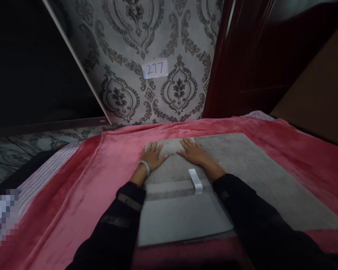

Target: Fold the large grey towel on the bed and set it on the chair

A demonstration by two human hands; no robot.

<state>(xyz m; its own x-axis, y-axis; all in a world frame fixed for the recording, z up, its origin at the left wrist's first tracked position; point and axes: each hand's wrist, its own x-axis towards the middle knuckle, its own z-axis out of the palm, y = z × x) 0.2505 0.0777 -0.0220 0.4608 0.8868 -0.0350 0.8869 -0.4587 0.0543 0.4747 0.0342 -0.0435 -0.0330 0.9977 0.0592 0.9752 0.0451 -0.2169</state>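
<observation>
A grey cloth [236,165] lies spread on a pink blanket [112,165], its left part folded over toward the middle. My left hand [153,155] rests flat on the cloth's far left corner, fingers spread, a pale bracelet at the wrist. Beside it, my right hand [193,152] presses flat near the far edge, fingers apart. Neither hand grips anything. Between my forearms a white tag [196,181] lies on the cloth. Nearer to me is a smoother, lighter grey section [183,217] with a straight front edge.
Patterned wallpaper [149,93] with a paper label [155,69] reading 277 rises behind the blanket. A dark panel [33,67] stands at the left, a glossy dark red surface [239,67] at the right. Striped fabric [45,176] shows at the left edge.
</observation>
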